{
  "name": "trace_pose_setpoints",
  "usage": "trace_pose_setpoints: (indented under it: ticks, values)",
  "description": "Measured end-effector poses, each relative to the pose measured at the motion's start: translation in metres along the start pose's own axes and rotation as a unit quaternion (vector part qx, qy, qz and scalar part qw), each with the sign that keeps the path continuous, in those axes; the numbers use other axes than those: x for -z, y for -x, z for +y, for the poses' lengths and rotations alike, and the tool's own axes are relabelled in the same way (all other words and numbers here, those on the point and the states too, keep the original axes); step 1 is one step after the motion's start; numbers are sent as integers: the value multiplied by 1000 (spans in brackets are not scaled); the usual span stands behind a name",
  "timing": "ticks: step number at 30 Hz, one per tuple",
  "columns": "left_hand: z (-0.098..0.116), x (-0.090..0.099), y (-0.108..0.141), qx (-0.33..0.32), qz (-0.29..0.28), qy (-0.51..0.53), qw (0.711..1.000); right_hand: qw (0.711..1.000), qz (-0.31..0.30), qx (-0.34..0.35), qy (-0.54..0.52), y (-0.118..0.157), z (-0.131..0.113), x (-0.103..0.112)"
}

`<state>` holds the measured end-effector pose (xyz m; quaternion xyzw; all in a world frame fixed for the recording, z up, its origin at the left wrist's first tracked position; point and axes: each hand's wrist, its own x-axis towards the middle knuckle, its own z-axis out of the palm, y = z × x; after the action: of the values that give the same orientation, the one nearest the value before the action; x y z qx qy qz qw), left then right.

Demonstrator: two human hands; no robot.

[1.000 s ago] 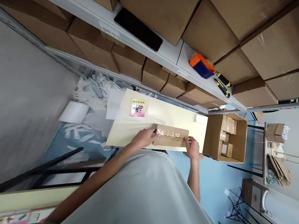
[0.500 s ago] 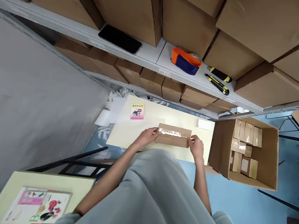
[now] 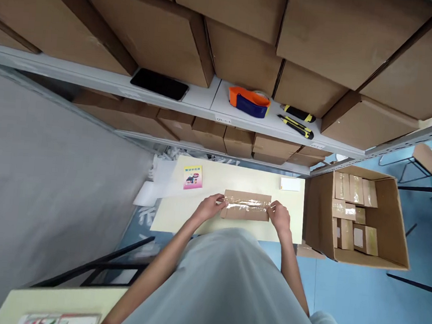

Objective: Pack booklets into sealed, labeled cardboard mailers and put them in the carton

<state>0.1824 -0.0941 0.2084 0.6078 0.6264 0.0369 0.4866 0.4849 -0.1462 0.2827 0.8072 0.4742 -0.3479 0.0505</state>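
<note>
Pinching taped box (image 3: 246, 213) at 2 ends, left hand (image 3: 209, 208), right hand (image 3: 280, 218); booklet (image 3: 193, 177), carton (image 3: 319, 211) nearby

I have both bare hands near the centre of the frame, a short gap apart and about level. My left hand (image 3: 209, 208) points to the right, thumb and fingers bent; my right hand (image 3: 279, 217) points up and left, its fingers curled inward. My left forearm (image 3: 162, 259) slants up from the lower left, and my right forearm (image 3: 294, 270) rises more steeply from the lower right.
</note>
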Motion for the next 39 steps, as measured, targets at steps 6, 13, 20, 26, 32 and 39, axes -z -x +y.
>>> trace_pose_setpoints:
  ticks: [6, 13, 20, 26, 32, 39]
  values:
    - [3, 21, 7, -49, -8, -28, 998, 999, 39, -11, 30, 15, -17, 3]
    - [29, 75, -24, -155, 84, 53, 983, 984, 167, 53, 19, 1, -73, 55]
    - [145, 160, -37, -320, 179, 88, 926, 921, 308, 235, 31, -17, -192, 150]
    - [191, 179, -28, -366, 280, 122, 879, 901, 316, 281, 97, -57, -281, 173]
    - [155, 162, -38, -353, 302, 131, 876, 905, 318, 261, 113, -86, -315, 159]
    - [104, 147, -38, -292, 290, 146, 900, 904, 322, 266, 91, -87, -305, 150]
